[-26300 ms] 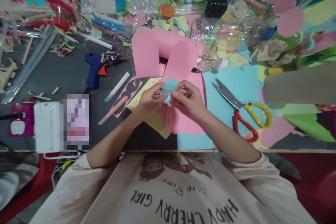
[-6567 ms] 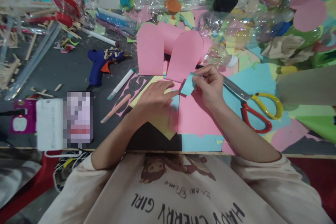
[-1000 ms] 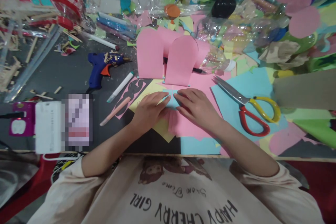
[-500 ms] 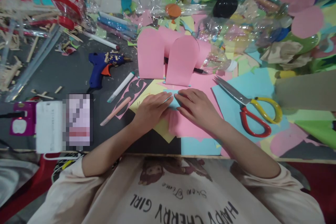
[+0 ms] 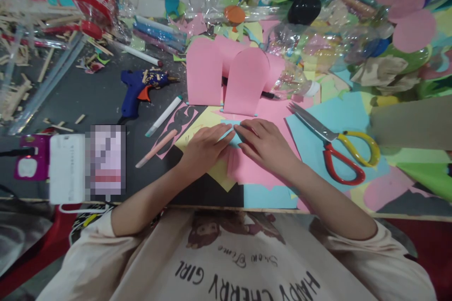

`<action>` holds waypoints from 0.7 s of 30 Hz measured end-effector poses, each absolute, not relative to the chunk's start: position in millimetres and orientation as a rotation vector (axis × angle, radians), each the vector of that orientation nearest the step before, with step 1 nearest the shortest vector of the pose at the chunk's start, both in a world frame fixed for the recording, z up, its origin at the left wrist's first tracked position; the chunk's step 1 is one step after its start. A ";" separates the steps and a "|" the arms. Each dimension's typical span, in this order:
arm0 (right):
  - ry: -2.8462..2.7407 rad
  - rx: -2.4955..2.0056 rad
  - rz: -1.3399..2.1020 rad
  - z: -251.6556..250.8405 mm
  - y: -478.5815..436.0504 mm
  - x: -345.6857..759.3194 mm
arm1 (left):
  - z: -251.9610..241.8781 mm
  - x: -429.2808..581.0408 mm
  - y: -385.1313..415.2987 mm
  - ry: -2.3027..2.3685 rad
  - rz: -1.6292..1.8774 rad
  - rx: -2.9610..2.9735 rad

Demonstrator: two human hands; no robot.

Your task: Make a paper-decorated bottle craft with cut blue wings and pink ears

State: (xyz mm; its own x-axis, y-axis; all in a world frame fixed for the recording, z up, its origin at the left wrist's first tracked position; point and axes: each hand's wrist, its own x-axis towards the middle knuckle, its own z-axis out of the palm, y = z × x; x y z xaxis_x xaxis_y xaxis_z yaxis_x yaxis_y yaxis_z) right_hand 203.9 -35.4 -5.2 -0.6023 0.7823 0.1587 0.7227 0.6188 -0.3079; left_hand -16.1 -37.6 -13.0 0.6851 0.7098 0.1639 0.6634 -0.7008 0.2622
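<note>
At frame centre, the left hand (image 5: pixel 202 147) and right hand (image 5: pixel 265 143) should steady the blue paper (image 5: pixel 235 139) evenly; whether they pinch it, I cannot tell.

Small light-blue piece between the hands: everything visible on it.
The light-blue piece looks like matte paper. It lies over the pink sheet, on the near side of the right-hand pink arch-shaped piece. Fingers of the left hand and right hand touch it from either side, hiding much of its outline; whether it is folded can't be told.
</note>
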 end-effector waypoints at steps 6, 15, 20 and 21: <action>-2.589 -1.277 0.318 -5.8 -36.1 200.8 | -13.8 -16.4 -37.0 1.133 0.370 2.641; -2.608 -1.279 0.269 -8.8 -36.2 200.9 | -12.8 -17.3 -35.7 1.114 0.412 2.671; -2.597 -1.268 0.234 -8.0 -35.8 200.5 | -8.7 -20.5 -34.7 1.076 0.424 2.680; -2.596 -1.272 0.246 -7.8 -35.9 200.7 | -9.0 -21.3 -34.4 1.064 0.421 2.668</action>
